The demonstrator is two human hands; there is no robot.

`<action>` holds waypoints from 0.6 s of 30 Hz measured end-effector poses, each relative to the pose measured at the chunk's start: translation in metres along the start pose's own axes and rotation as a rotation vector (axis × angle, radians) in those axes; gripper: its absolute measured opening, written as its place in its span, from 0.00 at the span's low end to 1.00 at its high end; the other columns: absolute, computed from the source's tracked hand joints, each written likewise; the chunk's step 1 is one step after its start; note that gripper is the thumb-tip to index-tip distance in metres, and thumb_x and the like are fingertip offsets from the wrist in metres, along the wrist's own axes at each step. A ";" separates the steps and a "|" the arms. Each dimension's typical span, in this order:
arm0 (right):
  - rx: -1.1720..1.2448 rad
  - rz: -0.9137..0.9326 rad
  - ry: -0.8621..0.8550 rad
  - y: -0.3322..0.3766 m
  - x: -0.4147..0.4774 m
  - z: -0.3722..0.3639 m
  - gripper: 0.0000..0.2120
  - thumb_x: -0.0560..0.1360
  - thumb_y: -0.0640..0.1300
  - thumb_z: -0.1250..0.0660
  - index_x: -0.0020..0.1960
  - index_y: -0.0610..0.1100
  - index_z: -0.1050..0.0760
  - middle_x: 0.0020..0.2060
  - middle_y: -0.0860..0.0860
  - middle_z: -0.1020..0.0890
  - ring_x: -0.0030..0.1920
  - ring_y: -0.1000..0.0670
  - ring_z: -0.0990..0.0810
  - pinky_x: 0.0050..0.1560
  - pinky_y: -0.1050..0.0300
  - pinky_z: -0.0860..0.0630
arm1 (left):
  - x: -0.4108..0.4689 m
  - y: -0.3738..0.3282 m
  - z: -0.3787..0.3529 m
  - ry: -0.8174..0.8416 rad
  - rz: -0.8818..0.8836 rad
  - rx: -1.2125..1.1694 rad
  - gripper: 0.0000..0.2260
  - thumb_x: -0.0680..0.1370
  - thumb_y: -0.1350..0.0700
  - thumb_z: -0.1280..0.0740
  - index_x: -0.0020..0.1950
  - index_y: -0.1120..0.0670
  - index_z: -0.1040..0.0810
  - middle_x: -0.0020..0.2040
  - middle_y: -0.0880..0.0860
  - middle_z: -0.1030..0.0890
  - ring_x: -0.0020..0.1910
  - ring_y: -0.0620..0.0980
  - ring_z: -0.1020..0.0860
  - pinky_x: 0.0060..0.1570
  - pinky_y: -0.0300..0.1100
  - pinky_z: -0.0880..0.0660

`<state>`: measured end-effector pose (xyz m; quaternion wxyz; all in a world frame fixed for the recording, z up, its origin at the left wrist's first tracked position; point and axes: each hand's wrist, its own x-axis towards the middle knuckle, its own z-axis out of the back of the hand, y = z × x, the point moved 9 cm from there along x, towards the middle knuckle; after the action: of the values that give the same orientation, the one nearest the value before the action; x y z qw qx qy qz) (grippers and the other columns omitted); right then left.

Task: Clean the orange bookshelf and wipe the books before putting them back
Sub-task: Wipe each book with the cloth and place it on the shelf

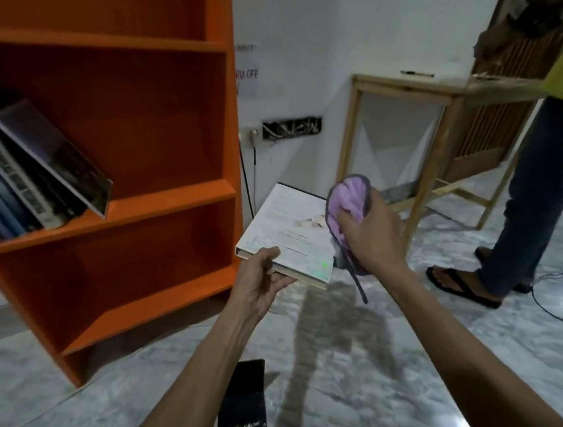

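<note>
The orange bookshelf (pixel 148 152) fills the left of the view, its upper shelves bare. Several books (pixel 33 168) lean together on its middle shelf at the left. My left hand (pixel 262 273) grips a white hardcover book (pixel 289 228) by its near corner, held flat in the air to the right of the shelf. My right hand (pixel 370 235) presses a purple cloth (pixel 348 202) against the book's right edge. A grey strap of the cloth hangs down below my wrist.
A dark book (pixel 244 406) lies on the marble floor below my arms. A wooden table (pixel 433 90) stands by the white wall at the right. Another person in jeans and sandals (pixel 531 210) stands beside it. Cables trail from a wall socket (pixel 253 138).
</note>
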<state>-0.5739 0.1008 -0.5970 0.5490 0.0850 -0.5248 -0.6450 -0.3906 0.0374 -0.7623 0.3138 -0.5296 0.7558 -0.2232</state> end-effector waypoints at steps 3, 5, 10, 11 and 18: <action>-0.031 0.311 0.255 0.044 -0.020 -0.049 0.23 0.75 0.60 0.34 0.68 0.54 0.31 0.63 0.46 0.27 0.56 0.49 0.25 0.51 0.53 0.25 | -0.011 -0.014 -0.013 0.007 -0.011 -0.033 0.13 0.76 0.64 0.37 0.61 0.61 0.25 0.54 0.60 0.18 0.48 0.58 0.18 0.42 0.53 0.18; -0.274 0.509 0.455 0.044 -0.045 -0.090 0.25 0.76 0.70 0.47 0.70 0.63 0.32 0.70 0.51 0.32 0.66 0.47 0.32 0.64 0.43 0.31 | -0.017 -0.023 -0.018 0.010 -0.013 -0.010 0.07 0.79 0.63 0.40 0.53 0.62 0.25 0.37 0.57 0.19 0.30 0.51 0.20 0.27 0.39 0.23; -0.396 0.490 0.449 0.022 -0.025 -0.099 0.31 0.74 0.69 0.55 0.72 0.61 0.32 0.75 0.55 0.37 0.77 0.46 0.44 0.72 0.41 0.45 | -0.045 -0.049 -0.012 0.027 -0.045 0.047 0.21 0.78 0.66 0.39 0.71 0.63 0.31 0.46 0.66 0.18 0.30 0.55 0.19 0.24 0.41 0.23; -0.406 0.484 0.389 0.020 -0.012 -0.095 0.31 0.75 0.68 0.54 0.71 0.59 0.30 0.74 0.53 0.35 0.75 0.45 0.41 0.71 0.40 0.41 | -0.052 -0.052 -0.012 0.033 -0.042 0.048 0.23 0.78 0.67 0.40 0.74 0.64 0.35 0.50 0.73 0.21 0.28 0.59 0.20 0.22 0.40 0.25; -0.468 0.301 0.089 0.005 0.085 -0.072 0.17 0.76 0.43 0.38 0.65 0.50 0.24 0.55 0.41 0.22 0.51 0.37 0.22 0.48 0.49 0.23 | -0.063 -0.058 -0.010 -0.001 -0.018 0.044 0.22 0.78 0.69 0.41 0.73 0.66 0.36 0.60 0.75 0.26 0.32 0.73 0.24 0.16 0.38 0.29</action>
<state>-0.5541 -0.0081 -0.5843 0.6659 -0.0946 -0.3435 -0.6555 -0.3442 0.0771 -0.7007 0.3237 -0.5293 0.7459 -0.2423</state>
